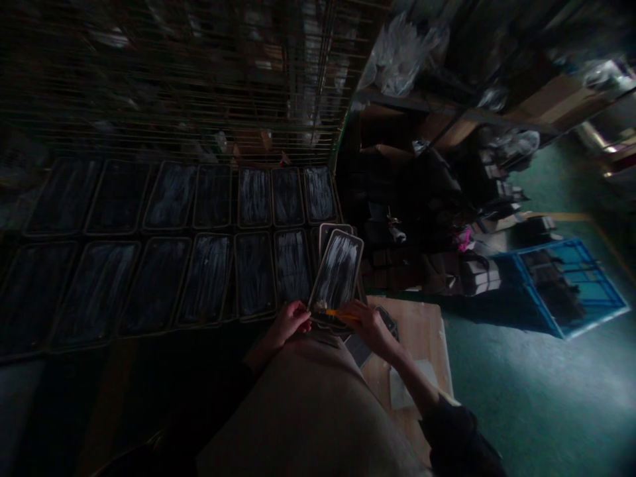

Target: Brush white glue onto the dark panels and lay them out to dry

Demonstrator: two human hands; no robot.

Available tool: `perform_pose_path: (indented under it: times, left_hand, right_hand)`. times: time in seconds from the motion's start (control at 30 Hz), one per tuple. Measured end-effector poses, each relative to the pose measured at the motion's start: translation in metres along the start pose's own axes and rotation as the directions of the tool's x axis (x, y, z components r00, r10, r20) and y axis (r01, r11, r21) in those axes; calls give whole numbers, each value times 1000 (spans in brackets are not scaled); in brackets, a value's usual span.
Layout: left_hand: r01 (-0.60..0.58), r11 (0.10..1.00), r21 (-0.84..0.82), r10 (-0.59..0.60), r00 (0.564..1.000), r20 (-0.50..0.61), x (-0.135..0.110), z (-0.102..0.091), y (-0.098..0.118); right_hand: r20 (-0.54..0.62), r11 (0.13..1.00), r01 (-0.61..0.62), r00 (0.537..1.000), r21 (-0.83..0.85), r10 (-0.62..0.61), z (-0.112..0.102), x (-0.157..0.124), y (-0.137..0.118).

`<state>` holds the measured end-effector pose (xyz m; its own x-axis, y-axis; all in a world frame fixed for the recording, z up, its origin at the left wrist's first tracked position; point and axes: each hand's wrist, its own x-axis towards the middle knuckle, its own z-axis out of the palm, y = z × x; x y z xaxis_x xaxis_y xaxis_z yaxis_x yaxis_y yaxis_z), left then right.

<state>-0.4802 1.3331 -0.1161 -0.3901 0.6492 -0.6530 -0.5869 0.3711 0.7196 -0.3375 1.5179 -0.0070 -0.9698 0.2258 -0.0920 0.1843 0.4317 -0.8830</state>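
A dark rectangular panel with rounded corners and a pale rim [338,265] lies tilted on top of other such panels in front of me. Whitish streaks run along its face. At its near left corner, my left hand [293,321] has its fingers closed on the edge. My right hand [370,324] grips a brush [335,313] by its yellow handle. The pale bristles touch the near end of the panel. Beneath it, the rim of another panel [328,228] shows.
Two rows of similar panels [206,278] stretch to the left, several with white streaks. A wire mesh cage [199,86] stands behind them. At my right is a wooden board [417,318]; farther off, a blue-framed cart [561,285] and shelving with plastic bags [402,53].
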Motion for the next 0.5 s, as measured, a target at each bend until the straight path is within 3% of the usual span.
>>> perform_pose_path:
  times: [0.1,0.2,0.33,0.43,0.5]
  left_hand:
    - [-6,1000,5,6,1000,15,-1,1,0]
    - [-14,1000,12,14,1000,9,-2,2,0]
    - [-30,999,28,30,1000,-3,-3,4,0]
    - [-12,999,44,13,1000,-22,-4,5,0]
    - [-5,998,55,6,1000,-25,-4,5,0]
  right_hand:
    - [28,994,-89,996,66,87,-10,-7,9]
    - [-131,991,-113,984,71,121,-24,1,27]
    - [-413,988,-26,910,-153,-40,-44,32,44]
    - [-475,964,22,867,-264,-150,-53,57,47]
    - [-464,949,52,863,-311,-199,-55,69,48]
